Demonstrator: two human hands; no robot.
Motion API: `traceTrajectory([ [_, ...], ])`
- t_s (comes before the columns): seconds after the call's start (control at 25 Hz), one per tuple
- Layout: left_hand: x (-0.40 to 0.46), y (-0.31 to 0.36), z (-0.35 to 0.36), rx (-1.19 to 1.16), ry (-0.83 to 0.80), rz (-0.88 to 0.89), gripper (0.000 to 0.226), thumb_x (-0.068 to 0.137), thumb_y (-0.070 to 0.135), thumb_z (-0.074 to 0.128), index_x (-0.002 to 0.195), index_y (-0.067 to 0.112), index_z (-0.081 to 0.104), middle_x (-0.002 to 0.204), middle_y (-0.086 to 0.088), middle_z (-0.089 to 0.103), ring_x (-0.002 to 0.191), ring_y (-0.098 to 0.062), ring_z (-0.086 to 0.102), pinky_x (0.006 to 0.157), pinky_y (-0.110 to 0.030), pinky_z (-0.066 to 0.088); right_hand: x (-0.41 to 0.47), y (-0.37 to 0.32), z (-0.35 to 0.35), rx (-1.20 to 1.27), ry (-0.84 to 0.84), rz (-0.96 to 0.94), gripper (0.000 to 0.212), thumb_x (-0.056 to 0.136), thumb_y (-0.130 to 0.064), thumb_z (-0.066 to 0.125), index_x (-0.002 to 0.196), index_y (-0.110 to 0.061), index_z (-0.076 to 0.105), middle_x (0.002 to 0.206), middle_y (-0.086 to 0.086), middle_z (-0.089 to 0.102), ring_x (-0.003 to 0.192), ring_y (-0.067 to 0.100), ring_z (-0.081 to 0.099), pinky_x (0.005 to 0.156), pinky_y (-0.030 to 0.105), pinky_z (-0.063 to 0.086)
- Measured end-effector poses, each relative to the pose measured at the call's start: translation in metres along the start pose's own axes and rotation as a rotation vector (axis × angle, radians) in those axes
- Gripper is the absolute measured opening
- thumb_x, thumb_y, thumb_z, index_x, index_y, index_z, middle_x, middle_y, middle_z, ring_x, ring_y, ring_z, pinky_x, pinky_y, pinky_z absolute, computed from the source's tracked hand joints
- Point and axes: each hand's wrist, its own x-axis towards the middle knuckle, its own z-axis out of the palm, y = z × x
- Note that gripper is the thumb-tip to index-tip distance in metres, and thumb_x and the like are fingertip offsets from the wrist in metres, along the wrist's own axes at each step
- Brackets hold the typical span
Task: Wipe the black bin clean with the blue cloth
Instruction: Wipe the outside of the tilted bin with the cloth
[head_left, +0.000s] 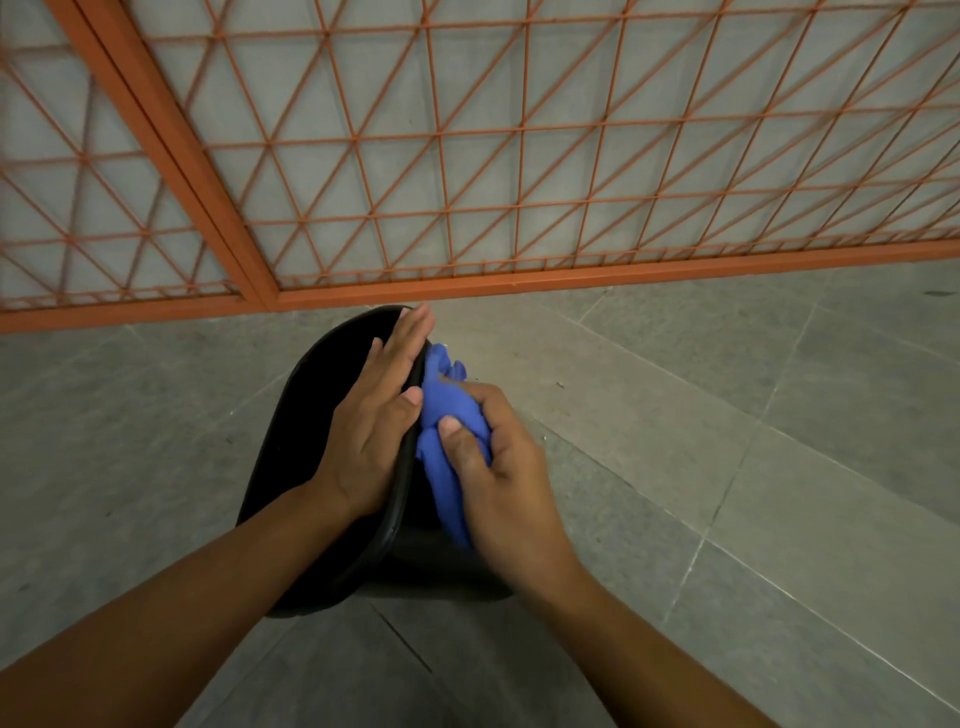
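The black bin (301, 431) lies tipped on the grey floor in the middle of the view, its rim running from upper right to lower left. My left hand (376, 415) lies flat on the bin, fingers stretched toward the rim's far end, thumb hooked over the rim. My right hand (493, 467) is closed around the bunched blue cloth (447, 441) and presses it against the bin's outer wall, just right of the rim. Part of the cloth sticks out above and below my fingers.
An orange metal grid fence (467, 156) stands right behind the bin, its bottom rail (571, 278) on the floor. Grey floor tiles (753, 441) spread to the left, right and front of the bin.
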Motion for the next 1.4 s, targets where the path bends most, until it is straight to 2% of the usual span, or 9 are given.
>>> traceTrajectory([
  [0.16, 0.002, 0.000, -0.003, 0.075, -0.009, 0.035, 0.060, 0.090, 0.033, 0.026, 0.147, 0.017, 0.023, 0.158, 0.000, 0.026, 0.149, -0.012, 0.019, 0.123, -0.031, 0.002, -0.059, 0.011, 0.008, -0.027, -0.084, -0.066, 0.038, 0.086, -0.047, 0.044, 0.124, -0.043, 0.045, 0.112, -0.023, 0.060, 0.093, -0.015, 0.055, 0.078, 0.002, 0.040],
  [0.24, 0.001, -0.001, -0.004, 0.081, -0.010, 0.041, 0.061, 0.091, 0.034, 0.025, 0.148, 0.013, 0.024, 0.158, 0.000, 0.026, 0.149, -0.011, 0.019, 0.122, -0.026, 0.002, -0.078, 0.023, 0.013, -0.075, -0.165, -0.101, 0.038, 0.087, -0.061, 0.036, 0.125, -0.061, 0.029, 0.127, -0.038, 0.044, 0.114, -0.014, 0.045, 0.094, 0.005, 0.035],
  [0.36, -0.001, -0.004, -0.005, 0.032, -0.003, 0.017, 0.061, 0.092, 0.034, 0.025, 0.149, 0.015, 0.023, 0.159, 0.003, 0.024, 0.149, -0.010, 0.018, 0.123, -0.032, 0.001, -0.077, 0.031, 0.021, -0.148, -0.178, -0.239, 0.039, 0.091, -0.053, 0.029, 0.130, -0.056, 0.026, 0.144, -0.035, 0.022, 0.133, -0.007, 0.026, 0.110, 0.012, 0.016],
  [0.48, -0.002, -0.007, -0.010, -0.040, -0.005, 0.000, 0.057, 0.091, 0.035, 0.027, 0.147, 0.024, 0.023, 0.159, 0.015, 0.021, 0.149, -0.008, 0.016, 0.124, -0.037, 0.000, -0.050, 0.017, 0.022, -0.102, -0.080, -0.189, 0.035, 0.095, -0.041, 0.038, 0.129, -0.046, 0.037, 0.134, -0.023, 0.046, 0.122, -0.007, 0.043, 0.103, 0.011, 0.032],
  [0.64, -0.005, -0.007, -0.011, -0.036, -0.010, -0.019, 0.065, 0.092, 0.036, 0.028, 0.150, 0.007, 0.020, 0.159, 0.003, 0.021, 0.149, -0.005, 0.013, 0.124, -0.036, 0.000, 0.020, 0.017, 0.013, -0.282, -0.018, -0.178, 0.030, 0.093, -0.019, 0.045, 0.122, -0.017, 0.050, 0.118, 0.002, 0.062, 0.100, 0.012, 0.057, 0.086, 0.021, 0.042],
  [0.8, -0.003, -0.007, -0.009, 0.006, 0.012, -0.019, 0.066, 0.093, 0.036, 0.026, 0.150, 0.003, 0.023, 0.159, 0.000, 0.021, 0.149, -0.005, 0.013, 0.122, -0.028, 0.000, 0.046, 0.048, -0.002, -0.390, 0.014, 0.003, 0.015, 0.096, -0.018, 0.043, 0.108, -0.018, 0.052, 0.088, -0.006, 0.056, 0.068, 0.001, 0.052, 0.069, 0.021, 0.039],
  [1.08, -0.003, -0.004, -0.002, -0.030, -0.012, 0.015, 0.058, 0.093, 0.034, 0.028, 0.148, 0.015, 0.020, 0.158, 0.009, 0.021, 0.149, -0.010, 0.015, 0.123, -0.029, 0.002, -0.004, 0.018, 0.008, -0.203, 0.017, -0.126, 0.034, 0.090, -0.024, 0.049, 0.122, -0.016, 0.053, 0.119, -0.004, 0.061, 0.105, 0.006, 0.056, 0.089, 0.013, 0.041],
  [1.16, -0.002, -0.005, -0.004, -0.029, -0.013, 0.009, 0.059, 0.093, 0.035, 0.029, 0.148, 0.015, 0.022, 0.158, 0.019, 0.020, 0.149, -0.008, 0.015, 0.123, -0.028, 0.002, 0.021, 0.019, 0.007, -0.224, 0.004, -0.127, 0.029, 0.091, -0.019, 0.052, 0.119, -0.014, 0.053, 0.117, -0.001, 0.063, 0.101, 0.008, 0.057, 0.087, 0.017, 0.042],
  [1.4, -0.005, -0.006, -0.005, 0.049, -0.021, 0.027, 0.068, 0.096, 0.049, 0.030, 0.151, 0.010, 0.020, 0.162, 0.005, 0.020, 0.150, -0.011, 0.015, 0.124, -0.039, 0.003, 0.010, 0.031, -0.002, -0.240, 0.070, -0.012, 0.020, 0.092, -0.022, 0.049, 0.111, -0.019, 0.054, 0.098, -0.006, 0.063, 0.083, 0.001, 0.057, 0.073, 0.010, 0.042],
])
